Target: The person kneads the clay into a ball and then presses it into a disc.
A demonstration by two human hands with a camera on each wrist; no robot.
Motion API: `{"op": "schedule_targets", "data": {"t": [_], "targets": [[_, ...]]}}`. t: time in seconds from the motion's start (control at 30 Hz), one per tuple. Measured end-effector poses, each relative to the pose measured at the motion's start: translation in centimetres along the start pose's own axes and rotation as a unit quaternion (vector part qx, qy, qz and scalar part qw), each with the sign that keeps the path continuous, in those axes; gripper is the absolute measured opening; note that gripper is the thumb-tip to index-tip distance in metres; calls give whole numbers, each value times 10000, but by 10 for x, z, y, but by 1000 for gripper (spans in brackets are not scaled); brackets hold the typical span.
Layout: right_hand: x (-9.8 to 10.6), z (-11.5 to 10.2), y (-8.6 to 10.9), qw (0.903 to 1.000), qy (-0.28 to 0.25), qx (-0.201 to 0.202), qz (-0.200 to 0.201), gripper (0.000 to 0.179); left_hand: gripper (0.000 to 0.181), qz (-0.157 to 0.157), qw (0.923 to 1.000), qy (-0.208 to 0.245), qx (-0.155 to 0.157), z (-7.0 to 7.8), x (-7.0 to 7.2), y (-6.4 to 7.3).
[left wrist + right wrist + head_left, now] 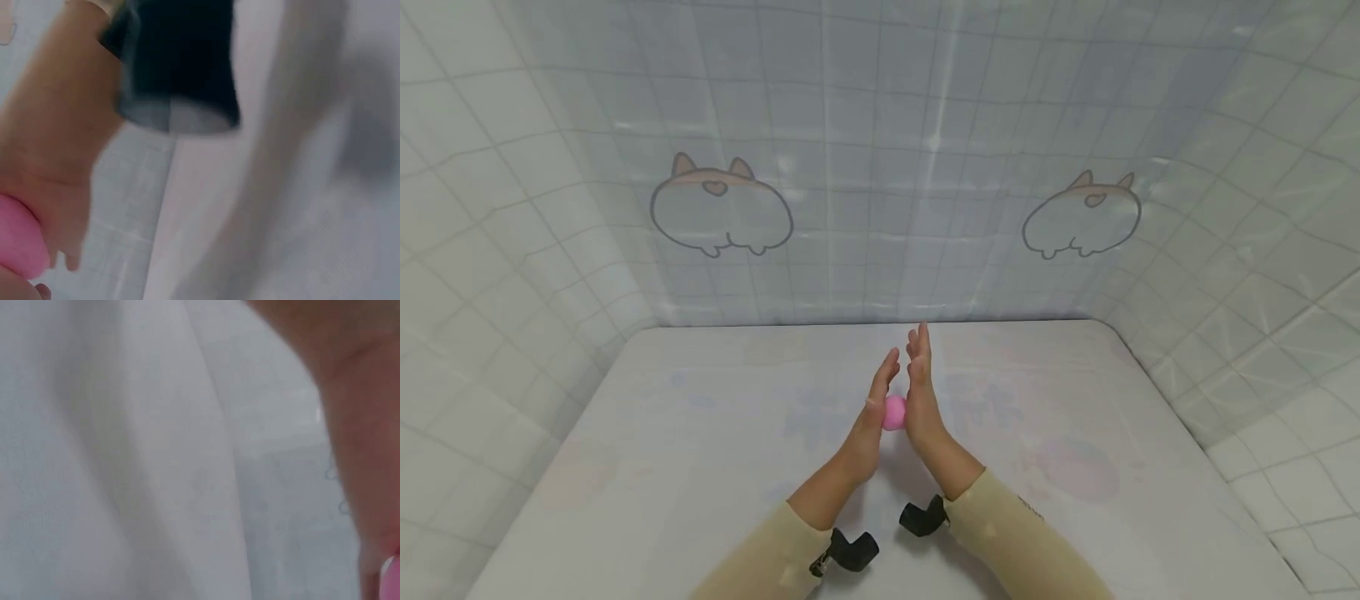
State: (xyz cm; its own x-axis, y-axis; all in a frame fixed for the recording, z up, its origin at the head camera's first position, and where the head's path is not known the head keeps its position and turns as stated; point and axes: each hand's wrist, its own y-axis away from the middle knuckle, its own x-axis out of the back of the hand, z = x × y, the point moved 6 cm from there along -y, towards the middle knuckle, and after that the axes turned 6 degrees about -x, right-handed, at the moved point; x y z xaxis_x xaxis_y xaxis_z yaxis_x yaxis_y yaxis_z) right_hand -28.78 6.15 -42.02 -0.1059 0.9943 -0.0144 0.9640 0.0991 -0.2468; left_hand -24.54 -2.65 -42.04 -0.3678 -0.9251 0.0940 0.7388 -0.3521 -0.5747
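Between my two palms sits a smooth, bright pink ball (894,412), touched from both sides in the head view. My left hand (867,429) leans against its left side, with the fingers stretched forward. Against the ball's other side lies my right hand (923,404), fingers straight and reaching a little farther forward. Both hands are above the white table (715,450). In the left wrist view the pink ball (20,240) shows at the lower left edge, against a palm. Only a sliver of the pink ball (391,581) appears in the right wrist view's bottom corner.
Black wrist cameras stick out from the left sleeve (775,554) and the right sleeve (1015,533). Behind the table hangs a grid-patterned curtain (880,208) with cartoon animal prints; similar sheets line both sides. Faint coloured prints mark the tabletop.
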Motion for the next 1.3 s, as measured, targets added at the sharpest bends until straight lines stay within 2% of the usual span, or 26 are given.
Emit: {"op": "schedule_targets", "data": {"t": [0.13,0.2,0.3,0.43,0.5,0.6,0.7,0.87,0.97,1.13,1.3], "targets": [[-4,2,2,9995,-81,35,-301,89,93,10,9983,516,-284,9,-2,-3],[-7,5,4,9985,-219,12,-502,90,92,77,9975,576,-413,12,-2,-4],[-13,8,9,9956,-511,-102,-784,92,90,296,9973,537,-394,14,0,-5],[-19,8,17,9902,-832,-131,-1110,86,89,645,9971,339,-226,11,3,-5],[-22,6,22,9872,-950,-12,-1283,82,90,800,9965,111,-223,8,5,-5],[-26,1,29,9835,-1034,184,-1470,78,90,993,9943,-345,-198,6,9,-6],[-28,-4,33,9820,-1069,344,-1520,78,87,1050,9906,-871,-122,3,13,-7],[-27,-11,34,9833,-1101,406,-1394,77,86,928,9858,-1398,-97,5,15,-8],[-24,-17,34,9858,-1048,449,-1231,75,87,839,9854,-1479,52,3,14,-6],[-15,-24,29,9918,-819,438,-880,67,86,437,9882,-1370,536,-5,11,-1],[-6,-20,22,9973,-416,175,-575,66,83,-174,9930,-1008,598,-6,3,3]]}}
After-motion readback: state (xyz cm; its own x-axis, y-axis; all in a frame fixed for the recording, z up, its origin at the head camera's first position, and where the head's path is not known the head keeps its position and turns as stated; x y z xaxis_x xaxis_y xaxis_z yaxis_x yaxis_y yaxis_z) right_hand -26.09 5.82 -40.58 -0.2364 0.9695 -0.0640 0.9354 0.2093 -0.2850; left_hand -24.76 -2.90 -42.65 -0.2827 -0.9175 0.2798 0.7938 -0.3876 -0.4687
